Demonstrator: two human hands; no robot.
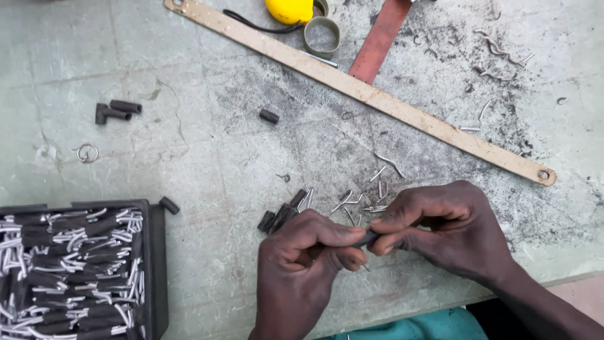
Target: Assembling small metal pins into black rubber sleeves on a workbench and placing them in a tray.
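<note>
Gripping one short black tube piece [368, 238] between them, left hand [308, 258] and right hand [440, 230] met above the worktop [207, 157], loose metal pins [362, 203] just beyond, black tray [151, 264] of finished pieces at left.

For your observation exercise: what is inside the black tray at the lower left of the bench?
The black tray is filled with short dark tube pieces fitted with bent silver wire ends, piled in rough rows. The tray's floor and any lower layers are covered by the pile.
</note>
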